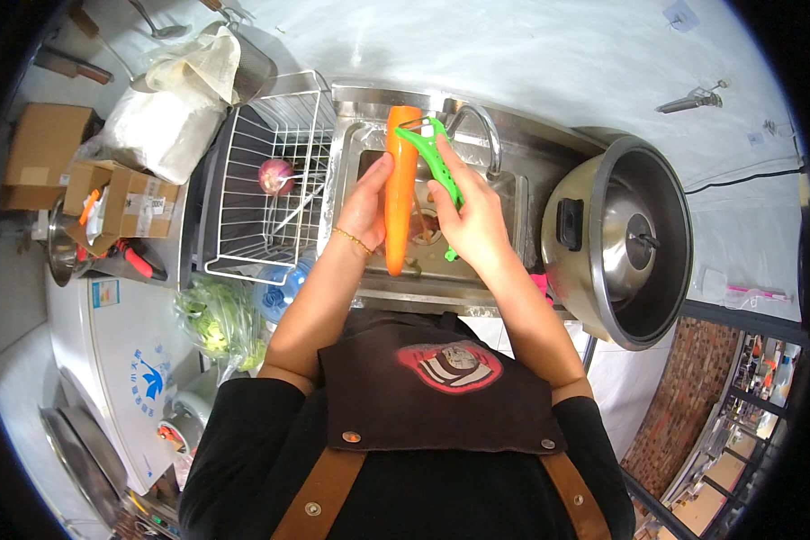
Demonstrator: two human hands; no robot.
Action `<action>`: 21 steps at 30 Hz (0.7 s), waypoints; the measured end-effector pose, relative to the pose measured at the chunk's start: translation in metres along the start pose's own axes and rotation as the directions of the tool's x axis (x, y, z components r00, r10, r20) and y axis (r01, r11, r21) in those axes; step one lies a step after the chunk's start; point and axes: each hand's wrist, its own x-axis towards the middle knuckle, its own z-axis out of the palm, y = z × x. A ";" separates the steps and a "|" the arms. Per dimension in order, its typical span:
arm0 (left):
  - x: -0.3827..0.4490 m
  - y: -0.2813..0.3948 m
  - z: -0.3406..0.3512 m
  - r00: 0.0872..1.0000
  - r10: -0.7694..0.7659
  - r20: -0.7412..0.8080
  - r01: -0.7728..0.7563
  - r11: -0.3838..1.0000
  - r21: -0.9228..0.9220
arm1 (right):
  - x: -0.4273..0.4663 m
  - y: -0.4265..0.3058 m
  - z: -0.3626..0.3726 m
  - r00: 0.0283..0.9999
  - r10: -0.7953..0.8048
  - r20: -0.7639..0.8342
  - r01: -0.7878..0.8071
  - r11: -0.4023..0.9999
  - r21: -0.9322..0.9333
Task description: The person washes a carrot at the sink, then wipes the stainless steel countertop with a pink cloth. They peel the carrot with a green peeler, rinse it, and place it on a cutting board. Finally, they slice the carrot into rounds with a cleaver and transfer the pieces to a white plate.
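Over a stainless steel sink, my left hand grips a long orange carrot along its side, thick end away from me. My right hand holds a green Y-shaped peeler by its handle. The peeler's blade end lies at the carrot's upper part; whether the blade touches the skin I cannot tell. The carrot's visible surface looks smooth and wet. Below, small scraps lie around the sink drain, partly hidden by the carrot and my hands.
A curved chrome faucet rises behind the sink. On the left, a white wire basket holds a red onion. A large metal pot stands at the right. Bagged green vegetables and cardboard boxes are further left.
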 end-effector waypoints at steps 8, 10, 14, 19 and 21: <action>-0.004 0.004 0.015 0.999 0.042 -0.017 -0.040 0.996 0.083 | 0.015 -0.011 -0.017 0.999 -0.028 0.017 0.028 0.999 -0.029; -0.002 0.005 0.014 1.000 0.022 -0.015 -0.021 0.998 0.065 | 0.013 -0.006 -0.014 0.999 -0.046 0.005 0.046 0.999 0.003; 0.007 -0.003 0.001 0.999 -0.021 0.049 0.020 1.000 0.008 | 0.009 -0.003 0.003 0.997 -0.051 -0.066 0.053 0.998 0.024; 0.016 -0.006 0.006 0.999 -0.046 -0.007 0.045 0.994 -0.095 | -0.010 -0.003 0.012 0.996 0.091 0.005 -0.092 0.993 0.073; 0.024 0.003 -0.002 0.999 0.014 -0.033 -0.017 0.997 -0.076 | -0.033 -0.002 0.019 0.993 0.101 0.062 -0.108 0.986 0.130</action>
